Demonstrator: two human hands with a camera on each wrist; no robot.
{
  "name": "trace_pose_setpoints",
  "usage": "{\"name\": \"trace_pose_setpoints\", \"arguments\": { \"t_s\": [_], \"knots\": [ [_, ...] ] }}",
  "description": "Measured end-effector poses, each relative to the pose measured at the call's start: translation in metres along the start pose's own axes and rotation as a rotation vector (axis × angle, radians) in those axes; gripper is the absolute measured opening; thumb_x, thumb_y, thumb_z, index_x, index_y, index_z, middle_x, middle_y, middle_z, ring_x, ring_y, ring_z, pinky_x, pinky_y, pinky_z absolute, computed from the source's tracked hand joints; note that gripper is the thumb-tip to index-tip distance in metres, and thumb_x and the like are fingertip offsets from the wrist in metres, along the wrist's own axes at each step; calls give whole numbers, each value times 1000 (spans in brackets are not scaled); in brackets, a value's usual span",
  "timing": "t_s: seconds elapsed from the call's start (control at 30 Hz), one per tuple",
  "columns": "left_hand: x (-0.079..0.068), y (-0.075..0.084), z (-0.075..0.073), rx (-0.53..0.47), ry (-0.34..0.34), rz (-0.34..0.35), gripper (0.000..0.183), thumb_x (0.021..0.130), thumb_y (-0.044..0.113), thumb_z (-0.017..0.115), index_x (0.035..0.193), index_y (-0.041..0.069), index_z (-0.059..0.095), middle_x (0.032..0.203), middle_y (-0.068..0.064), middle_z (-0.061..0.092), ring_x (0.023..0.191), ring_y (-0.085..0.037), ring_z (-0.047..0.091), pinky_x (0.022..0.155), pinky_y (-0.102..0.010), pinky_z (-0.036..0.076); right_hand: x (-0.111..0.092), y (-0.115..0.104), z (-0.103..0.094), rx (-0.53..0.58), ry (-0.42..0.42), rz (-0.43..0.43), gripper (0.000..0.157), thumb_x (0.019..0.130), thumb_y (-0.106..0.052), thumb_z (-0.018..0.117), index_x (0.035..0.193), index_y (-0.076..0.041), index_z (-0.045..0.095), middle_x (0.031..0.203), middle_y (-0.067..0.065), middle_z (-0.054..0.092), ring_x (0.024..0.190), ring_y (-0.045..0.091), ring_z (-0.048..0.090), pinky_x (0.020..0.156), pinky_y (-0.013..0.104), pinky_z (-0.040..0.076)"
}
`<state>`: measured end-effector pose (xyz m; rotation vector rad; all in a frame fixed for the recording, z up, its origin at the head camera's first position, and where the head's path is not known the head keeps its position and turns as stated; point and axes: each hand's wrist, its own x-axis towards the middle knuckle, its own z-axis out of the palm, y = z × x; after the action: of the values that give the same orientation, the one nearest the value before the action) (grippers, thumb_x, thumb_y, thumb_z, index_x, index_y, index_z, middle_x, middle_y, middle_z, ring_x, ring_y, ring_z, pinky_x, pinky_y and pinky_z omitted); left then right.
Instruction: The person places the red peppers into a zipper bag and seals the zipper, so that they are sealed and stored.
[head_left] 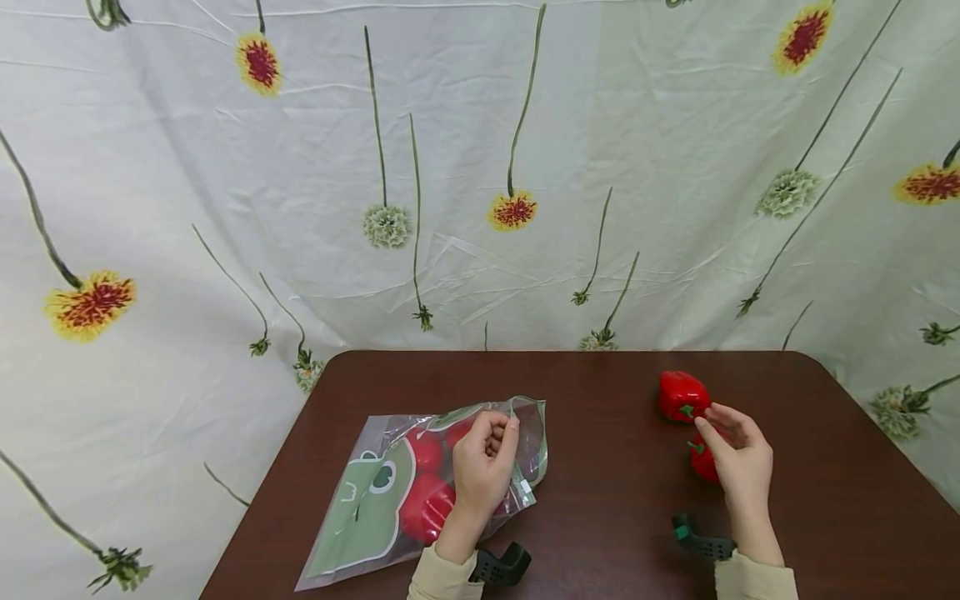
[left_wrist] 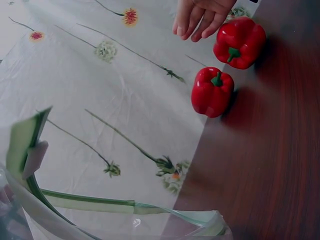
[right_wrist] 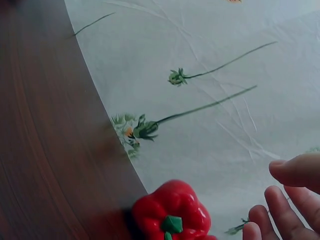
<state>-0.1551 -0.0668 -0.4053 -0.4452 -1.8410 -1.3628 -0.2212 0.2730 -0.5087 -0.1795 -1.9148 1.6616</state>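
Observation:
A clear zip bag (head_left: 367,508) with a green cartoon face lies on the left of the table, with several red things (head_left: 427,500) inside. My left hand (head_left: 483,467) holds the bag by its mouth edge, fingers curled. In the left wrist view, the green-trimmed bag mouth (left_wrist: 90,202) gapes. Two red bell peppers with green stems, one farther back (head_left: 681,393) and one nearer (head_left: 702,461), lie at the right. Over the nearer pepper, my right hand (head_left: 742,458) hovers with fingers loosely bent and nothing in them. The right wrist view shows a pepper (right_wrist: 175,205) below the fingers.
The dark brown table (head_left: 600,500) has rounded far corners. Behind it hangs a pale cloth (head_left: 450,167) printed with flowers. Each wrist wears a black band, one on the left (head_left: 502,567) and one on the right (head_left: 705,542).

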Motion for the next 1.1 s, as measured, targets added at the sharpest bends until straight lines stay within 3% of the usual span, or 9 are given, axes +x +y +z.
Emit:
{"name": "trace_pose_setpoints", "arguments": {
  "t_s": [0.1, 0.33, 0.43, 0.6, 0.77, 0.87, 1.0, 1.1],
  "knots": [
    [0, 0, 0, -2, 10, 16, 14, 78, -11, 64, 77, 1, 57, 59, -6, 54, 47, -11, 45, 44, -18, 40, 1, 3, -5, 38, 55, 31, 38, 78, -18, 77, 112, -6, 66, 96, -8, 68, 87, 2, 58, 73, 8, 44],
    [0, -1, 1, 19, 13, 16, 14, 78, -10, 64, 77, 2, 57, 59, -4, 54, 48, -7, 45, 44, -16, 39, 7, 18, -13, -5, 190, 142, 46, 73, -20, 81, 115, -10, 65, 105, -3, 65, 91, 7, 59, 74, 8, 44],
    [-3, -9, 3, 19, 11, 14, 14, 78, -10, 64, 77, 2, 57, 58, -4, 54, 48, -9, 45, 43, -17, 39, 7, 21, -18, -3, 216, 184, 46, 72, -19, 82, 115, -13, 65, 108, -2, 64, 93, 7, 57, 73, 7, 44],
    [-10, -33, 8, 21, 5, 11, 13, 81, -4, 66, 79, 7, 59, 60, 1, 55, 49, -6, 45, 43, -16, 39, 6, 20, -24, -85, 189, 298, 50, 75, -27, 80, 121, -20, 62, 118, -4, 59, 101, 7, 50, 71, 8, 43],
    [-13, -39, 8, -3, 3, 25, 11, 83, 1, 66, 82, 10, 60, 63, 4, 55, 51, -3, 46, 44, -17, 40, 2, 8, -26, -182, 138, 405, 60, 76, -39, 76, 129, -26, 54, 134, -1, 48, 117, 14, 41, 88, 18, 42],
    [-13, -39, 8, -5, 5, 30, 11, 83, 1, 66, 82, 10, 60, 63, 4, 55, 51, -3, 46, 44, -17, 40, -5, -14, -24, -187, 97, 457, 72, 76, -39, 76, 137, -20, 45, 143, 6, 38, 125, 23, 33, 97, 31, 41],
    [-12, -37, 8, 9, 9, 27, 13, 81, -2, 66, 80, 9, 59, 61, 3, 54, 49, -5, 45, 43, -17, 39, -14, -43, -18, -215, 33, 505, 89, 79, -38, 73, 146, -6, 24, 150, 19, 20, 131, 38, 21, 100, 51, 37],
    [-8, -24, 6, 18, 7, 17, 14, 79, -7, 66, 78, 5, 58, 59, -1, 54, 48, -7, 45, 43, -17, 39, -16, -52, -15, -240, 26, 547, 97, 80, -39, 71, 148, -3, 12, 150, 23, 10, 133, 42, 15, 100, 58, 32]
  ]
}}
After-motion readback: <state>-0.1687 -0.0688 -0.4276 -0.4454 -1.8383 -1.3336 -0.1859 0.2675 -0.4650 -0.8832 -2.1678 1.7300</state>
